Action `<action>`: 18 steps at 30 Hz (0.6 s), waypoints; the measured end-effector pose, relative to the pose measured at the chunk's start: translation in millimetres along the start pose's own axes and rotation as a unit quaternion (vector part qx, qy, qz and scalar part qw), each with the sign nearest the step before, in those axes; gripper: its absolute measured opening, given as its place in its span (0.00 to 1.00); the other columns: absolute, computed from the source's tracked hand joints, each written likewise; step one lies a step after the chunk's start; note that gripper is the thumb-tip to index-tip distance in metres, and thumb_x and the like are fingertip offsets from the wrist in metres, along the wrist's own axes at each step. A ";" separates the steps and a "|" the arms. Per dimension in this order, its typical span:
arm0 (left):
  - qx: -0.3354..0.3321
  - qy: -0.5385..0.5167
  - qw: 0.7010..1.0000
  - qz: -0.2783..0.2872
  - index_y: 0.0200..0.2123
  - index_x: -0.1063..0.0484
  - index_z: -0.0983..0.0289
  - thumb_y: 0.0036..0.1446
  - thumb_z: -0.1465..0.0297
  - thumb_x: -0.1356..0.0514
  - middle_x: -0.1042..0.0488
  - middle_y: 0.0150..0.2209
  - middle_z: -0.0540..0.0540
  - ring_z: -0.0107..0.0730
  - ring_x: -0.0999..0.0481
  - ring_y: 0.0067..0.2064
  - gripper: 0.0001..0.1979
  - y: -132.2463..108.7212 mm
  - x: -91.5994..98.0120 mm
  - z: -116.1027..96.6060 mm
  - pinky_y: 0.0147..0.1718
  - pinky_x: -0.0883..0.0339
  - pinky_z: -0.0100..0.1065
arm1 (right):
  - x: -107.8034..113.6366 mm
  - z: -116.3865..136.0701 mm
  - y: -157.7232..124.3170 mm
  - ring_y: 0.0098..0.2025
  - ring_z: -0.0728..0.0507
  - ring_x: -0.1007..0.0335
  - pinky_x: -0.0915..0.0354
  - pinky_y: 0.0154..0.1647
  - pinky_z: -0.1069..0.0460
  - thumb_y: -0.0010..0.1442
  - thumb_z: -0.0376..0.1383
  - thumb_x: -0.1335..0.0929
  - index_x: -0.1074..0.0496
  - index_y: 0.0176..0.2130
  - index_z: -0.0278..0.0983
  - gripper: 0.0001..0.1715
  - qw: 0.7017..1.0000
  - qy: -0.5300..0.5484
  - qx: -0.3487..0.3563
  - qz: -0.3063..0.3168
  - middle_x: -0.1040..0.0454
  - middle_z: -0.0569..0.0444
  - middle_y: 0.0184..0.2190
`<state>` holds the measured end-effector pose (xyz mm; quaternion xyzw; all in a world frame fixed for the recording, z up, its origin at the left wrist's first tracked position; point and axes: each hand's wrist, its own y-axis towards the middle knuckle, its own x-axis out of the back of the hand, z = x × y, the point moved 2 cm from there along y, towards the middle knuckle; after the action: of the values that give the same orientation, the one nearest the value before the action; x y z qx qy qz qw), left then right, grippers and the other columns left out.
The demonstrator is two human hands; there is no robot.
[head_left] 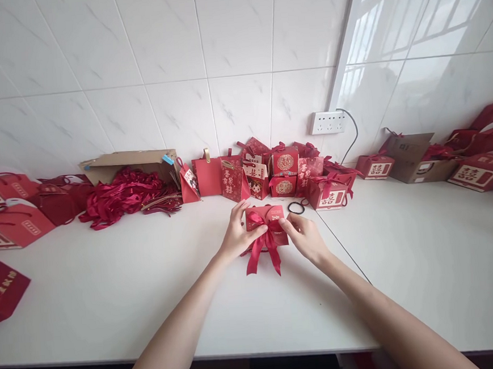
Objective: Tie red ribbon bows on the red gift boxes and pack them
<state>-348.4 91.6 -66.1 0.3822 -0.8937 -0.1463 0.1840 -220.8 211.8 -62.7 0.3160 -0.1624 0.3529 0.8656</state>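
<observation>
The left hand [238, 232] grips a red gift box [279, 211], thumb against its ribbon bow [268, 239]; the right hand [307, 238] touches the box's opposite side. Just beyond the right hand, a black ring [296, 212] lies on the bench [153, 305]. Beyond and left of the left hand, red ribbon [119, 197] spills from a cardboard box [131, 158].

gift boxes [285, 162] stand behind the central box [278, 238].

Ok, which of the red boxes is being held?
The bow-tied red box between the left hand and the right hand; neither hand touches any of the others.
</observation>
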 end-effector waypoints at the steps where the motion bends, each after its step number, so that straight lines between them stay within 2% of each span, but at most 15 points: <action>1: -0.017 0.018 1.000 -0.009 0.50 0.37 0.58 0.40 0.65 0.32 0.43 0.58 0.59 0.45 0.41 0.60 0.32 1.0 1.1 -0.2 0.54 0.44 0.42 | 0.7 1.8 -0.4 0.20 0.51 0.51 0.49 0.21 0.54 0.58 0.55 0.43 0.48 0.19 0.38 0.28 1.000 -0.004 0.000 0.000 0.45 0.60 0.16; 3: -0.021 0.032 0.999 -0.020 0.51 0.36 0.58 0.38 0.65 0.31 0.43 0.57 0.58 0.46 0.44 0.61 0.34 3.5 2.4 2.1 0.55 0.45 0.43 | 2.0 3.5 0.1 0.20 0.51 0.51 0.48 0.21 0.54 0.59 0.54 0.43 0.48 0.20 0.38 0.27 1.000 -0.018 -0.001 0.003 0.45 0.59 0.16; 7: -0.015 0.041 0.998 -0.050 0.52 0.37 0.59 0.40 0.64 0.32 0.40 0.50 0.58 0.45 0.37 0.55 0.34 2.1 0.4 6.7 0.51 0.39 0.43 | 3.6 2.3 -0.2 0.21 0.50 0.44 0.44 0.23 0.54 0.59 0.52 0.42 0.44 0.21 0.38 0.26 0.999 -0.028 0.031 0.008 0.39 0.56 0.17; 10: -0.081 0.059 0.992 -0.079 0.52 0.38 0.59 0.42 0.64 0.33 0.38 0.48 0.58 0.42 0.33 0.51 0.32 -6.2 -4.4 3.2 0.49 0.37 0.43 | 5.9 -0.1 -4.5 0.20 0.48 0.40 0.40 0.21 0.53 0.56 0.56 0.42 0.41 0.19 0.38 0.28 0.998 -0.013 0.059 -0.009 0.36 0.54 0.16; 12: -0.148 0.079 0.981 -0.098 0.51 0.38 0.59 0.41 0.64 0.32 0.37 0.47 0.58 0.42 0.33 0.49 0.32 -8.9 -6.5 2.0 0.48 0.35 0.44 | 5.3 -4.9 -4.7 0.20 0.46 0.37 0.38 0.20 0.53 0.53 0.58 0.40 0.37 0.20 0.38 0.28 0.998 -0.015 0.053 0.005 0.32 0.53 0.18; 15: -0.213 0.102 0.966 -0.102 0.46 0.35 0.58 0.41 0.64 0.32 0.34 0.46 0.58 0.42 0.33 0.49 0.27 -7.8 -6.5 2.9 0.47 0.34 0.42 | 1.6 -11.0 -1.2 0.17 0.47 0.39 0.39 0.18 0.53 0.51 0.60 0.39 0.36 0.19 0.39 0.29 0.999 -0.013 0.045 0.024 0.33 0.54 0.16; 18: -0.190 0.084 0.971 -0.118 0.37 0.33 0.60 0.45 0.63 0.34 0.32 0.40 0.56 0.40 0.31 0.46 0.17 -8.9 -6.7 -1.1 0.44 0.33 0.40 | -0.3 -6.4 -2.2 0.18 0.47 0.39 0.39 0.19 0.53 0.51 0.61 0.39 0.38 0.19 0.40 0.30 0.998 0.035 0.045 0.033 0.35 0.54 0.15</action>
<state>-338.0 90.4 -70.1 0.4540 -0.7792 -0.3019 0.3092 -219.0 214.6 -68.6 0.3368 -0.1264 0.3989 0.8435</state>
